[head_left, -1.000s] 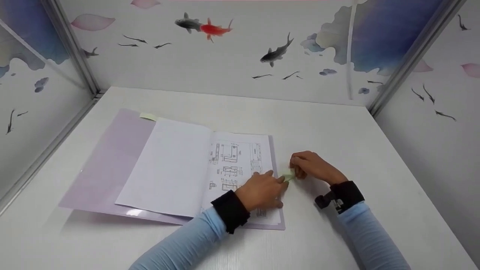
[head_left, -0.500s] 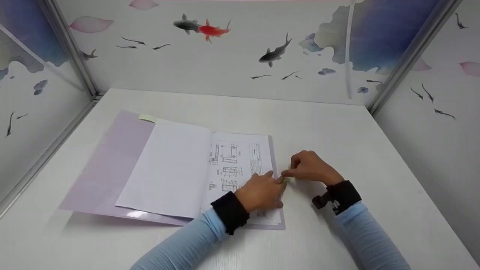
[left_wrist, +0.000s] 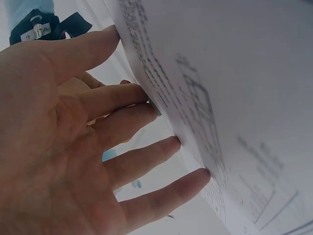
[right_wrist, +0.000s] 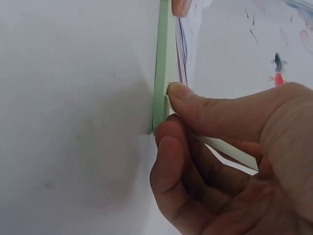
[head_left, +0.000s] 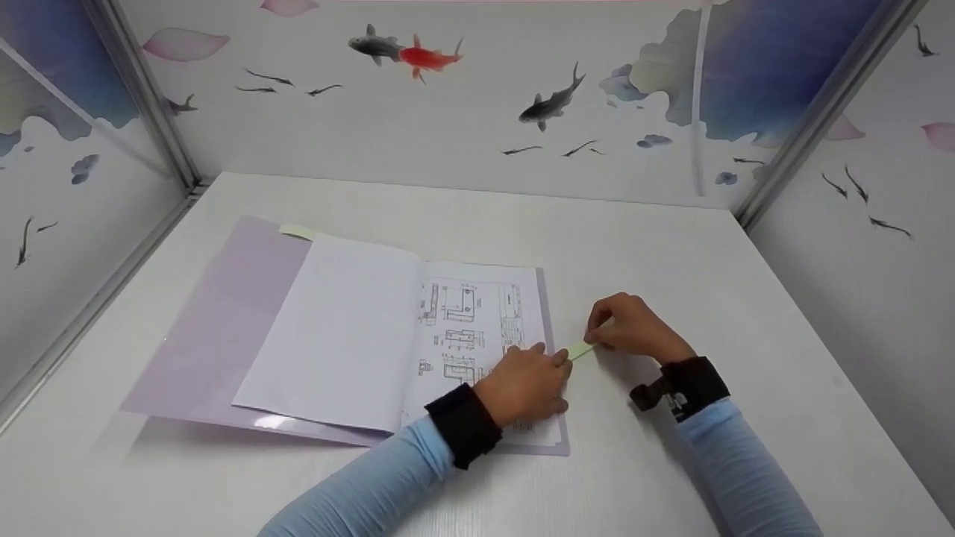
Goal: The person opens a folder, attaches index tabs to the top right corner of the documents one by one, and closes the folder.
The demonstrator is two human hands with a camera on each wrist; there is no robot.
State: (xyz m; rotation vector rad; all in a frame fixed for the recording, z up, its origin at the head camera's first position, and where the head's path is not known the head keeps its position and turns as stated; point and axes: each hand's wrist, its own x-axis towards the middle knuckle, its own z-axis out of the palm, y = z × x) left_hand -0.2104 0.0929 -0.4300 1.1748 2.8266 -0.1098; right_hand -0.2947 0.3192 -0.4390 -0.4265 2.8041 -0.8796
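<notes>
In the head view a bound stack of pages (head_left: 336,328) lies open inside a pale purple folder (head_left: 216,298). My left hand (head_left: 522,384) rests on the right page, fingers spread, over printed technical drawings (head_left: 459,298). Its fingertips touch that page in the left wrist view. Two of them reach the left end of a narrow, pale green sticky-note pad (head_left: 580,350) by the folder's right edge. My right hand (head_left: 634,328) pinches the pad's other end. In the right wrist view, thumb and index finger hold the green-edged pad (right_wrist: 164,73), and a pale strip (right_wrist: 230,152) curves under the thumb.
A pale green tab (head_left: 296,233) sticks out past the left page's top corner. The white table (head_left: 746,313) stands between panels printed with fish, with metal posts (head_left: 791,119) at the corners. Black bands (head_left: 464,425) wrap both wrists.
My right hand moved left to my left fingertips, then back right, and more of the green pad shows between the hands. The left hand stays on the page.
</notes>
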